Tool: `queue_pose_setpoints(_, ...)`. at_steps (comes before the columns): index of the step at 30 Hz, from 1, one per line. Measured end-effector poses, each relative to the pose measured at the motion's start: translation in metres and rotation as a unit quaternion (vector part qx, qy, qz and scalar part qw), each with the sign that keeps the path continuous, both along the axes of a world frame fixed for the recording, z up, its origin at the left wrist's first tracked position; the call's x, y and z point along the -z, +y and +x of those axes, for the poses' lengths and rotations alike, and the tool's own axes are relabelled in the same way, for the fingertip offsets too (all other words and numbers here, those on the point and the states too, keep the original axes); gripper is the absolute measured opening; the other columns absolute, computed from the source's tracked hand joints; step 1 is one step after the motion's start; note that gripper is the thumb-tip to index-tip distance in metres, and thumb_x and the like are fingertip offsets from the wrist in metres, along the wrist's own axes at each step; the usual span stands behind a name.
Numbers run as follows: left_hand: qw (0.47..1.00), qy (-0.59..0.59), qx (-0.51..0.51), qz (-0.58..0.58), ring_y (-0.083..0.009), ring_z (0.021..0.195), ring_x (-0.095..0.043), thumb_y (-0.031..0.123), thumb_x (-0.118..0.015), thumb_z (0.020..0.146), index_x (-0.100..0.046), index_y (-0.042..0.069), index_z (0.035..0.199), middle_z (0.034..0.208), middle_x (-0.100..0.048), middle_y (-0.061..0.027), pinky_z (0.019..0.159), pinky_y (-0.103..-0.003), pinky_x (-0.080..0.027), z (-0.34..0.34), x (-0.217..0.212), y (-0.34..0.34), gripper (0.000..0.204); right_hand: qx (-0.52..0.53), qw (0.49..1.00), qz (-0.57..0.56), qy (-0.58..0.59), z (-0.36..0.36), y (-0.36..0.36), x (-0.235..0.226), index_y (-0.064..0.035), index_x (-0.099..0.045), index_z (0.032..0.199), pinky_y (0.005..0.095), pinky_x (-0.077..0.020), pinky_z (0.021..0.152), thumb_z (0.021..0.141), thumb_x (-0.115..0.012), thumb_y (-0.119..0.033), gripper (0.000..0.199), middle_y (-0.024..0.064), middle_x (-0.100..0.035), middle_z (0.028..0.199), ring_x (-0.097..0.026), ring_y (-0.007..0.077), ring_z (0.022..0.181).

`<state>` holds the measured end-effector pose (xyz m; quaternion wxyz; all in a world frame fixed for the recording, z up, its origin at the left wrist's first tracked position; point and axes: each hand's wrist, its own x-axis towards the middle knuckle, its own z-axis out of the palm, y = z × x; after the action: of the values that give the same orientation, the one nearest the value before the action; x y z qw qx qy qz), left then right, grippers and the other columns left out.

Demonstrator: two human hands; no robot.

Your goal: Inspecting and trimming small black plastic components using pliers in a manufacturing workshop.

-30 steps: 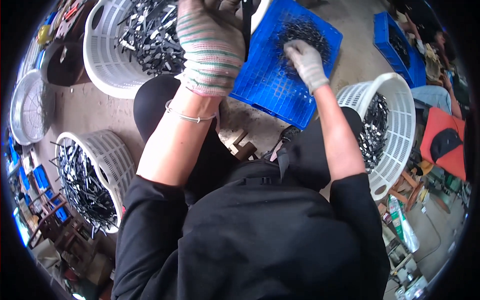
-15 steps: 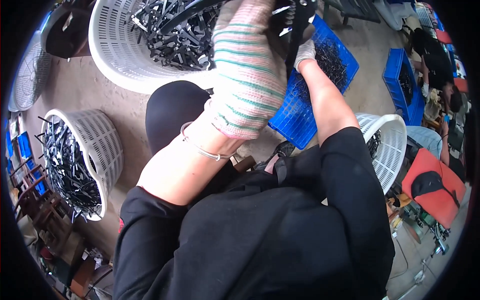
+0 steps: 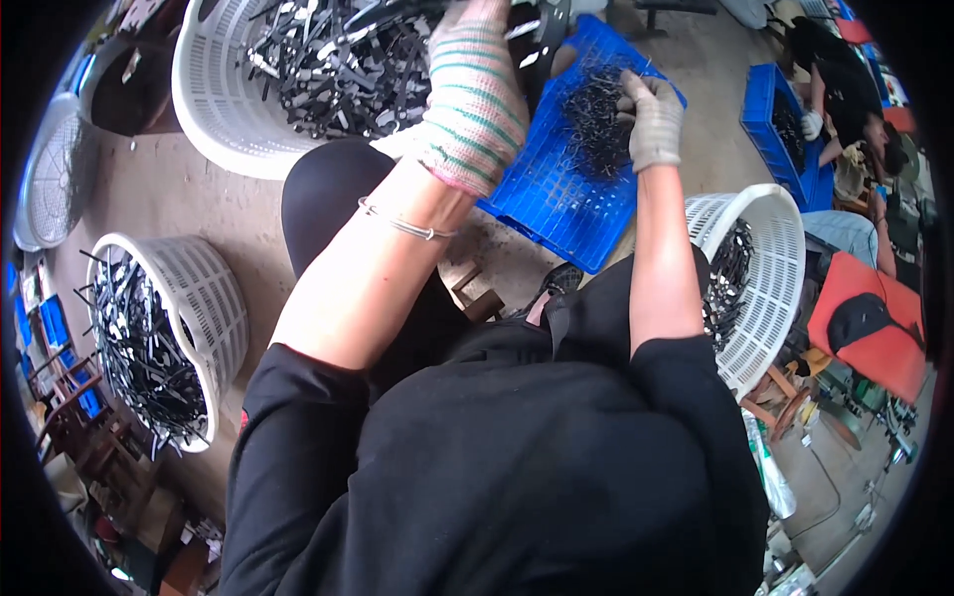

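Sorting step, judged: right hand (image 3: 651, 119), grey-gloved, fingers curled into the small dark metal clips (image 3: 596, 124) in the blue slotted plastic crate (image 3: 556, 204). Left hand (image 3: 477, 99), striped-gloved, raised beside crate; grip cannot be told. Next: lift one clip cleanly.

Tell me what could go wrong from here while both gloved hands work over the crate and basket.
The right hand digs into tangled dark wire pieces in the blue crate; they could snag its glove. The left hand reaches over the white basket of black metal strips; the bare forearm and its bracelet might catch on protruding ends.
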<state>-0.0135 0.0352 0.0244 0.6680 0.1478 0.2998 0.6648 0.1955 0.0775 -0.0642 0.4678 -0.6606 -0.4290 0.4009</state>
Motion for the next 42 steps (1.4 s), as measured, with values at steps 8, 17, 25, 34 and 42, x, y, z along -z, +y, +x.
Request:
queue_pose_setpoints(8, 0.987, -0.015, 0.122, -0.105, -0.0292, 0.089, -0.059, 0.047, -0.043, 0.095, -0.051, 0.009, 0.107, 0.1, -0.058, -0.011, 0.073, -0.043, -0.052, 0.042, 0.02, -0.016, 0.04, -0.058, 0.984, 0.131, 0.108, -0.026, -0.086, -0.09, 0.0049, -0.057, 0.112, 0.0201, -0.0477, 0.054, 0.087, -0.062, -0.015, 0.033, 0.0064, -0.062, 0.078, -0.056, 0.0077, 0.058)
queue_pose_setpoints(17, 0.972, -0.065, 0.189, -0.124, -0.0391, 0.094, -0.06, 0.041, -0.045, 0.095, -0.047, 0.009, 0.107, 0.099, -0.056, -0.016, 0.079, -0.049, -0.053, 0.044, 0.015, -0.029, 0.033, -0.005, 0.988, 0.142, 0.061, -0.035, -0.101, -0.089, 0.0024, -0.061, 0.101, 0.0204, -0.0485, 0.055, 0.088, -0.062, -0.013, 0.02, 0.0074, -0.065, 0.077, -0.058, 0.0086, 0.06)
queue_pose_setpoints(25, 0.955, 0.037, 0.264, -0.133, -0.0327, 0.1, -0.052, 0.05, -0.043, 0.093, -0.048, 0.009, 0.116, 0.109, -0.056, -0.016, 0.084, -0.052, -0.043, 0.035, 0.026, -0.032, 0.048, -0.179, 0.903, 0.226, -0.317, -0.045, -0.102, -0.092, -0.0037, -0.067, 0.1, 0.0349, -0.0484, 0.073, 0.083, -0.056, -0.005, 0.02, 0.015, -0.065, 0.088, -0.062, 0.0269, 0.08)
queue_pose_setpoints(34, 0.923, 0.123, 0.345, -0.115, -0.0276, 0.093, -0.055, 0.042, -0.049, 0.092, -0.055, 0.009, 0.115, 0.108, -0.057, -0.0113, 0.078, -0.047, -0.044, 0.024, 0.024, -0.031, 0.04, -0.191, 0.874, 0.255, -0.368, -0.035, -0.105, -0.082, -0.0047, -0.067, 0.09, 0.039, -0.05, 0.07, 0.083, -0.057, -0.01, 0.014, 0.0157, -0.064, 0.084, -0.063, 0.0322, 0.078)
queue_pose_setpoints(42, 0.926, 0.102, 0.318, -0.175, -0.0281, 0.102, -0.05, 0.043, -0.045, 0.093, -0.048, 0.011, 0.122, 0.117, -0.052, -0.0128, 0.079, -0.047, -0.041, 0.033, 0.018, -0.034, 0.043, -0.215, 0.893, 0.241, -0.313, -0.029, -0.102, -0.081, -0.0033, -0.068, 0.092, 0.0353, -0.0502, 0.068, 0.083, -0.058, -0.009, 0.015, 0.0146, -0.064, 0.08, -0.063, 0.0293, 0.075)
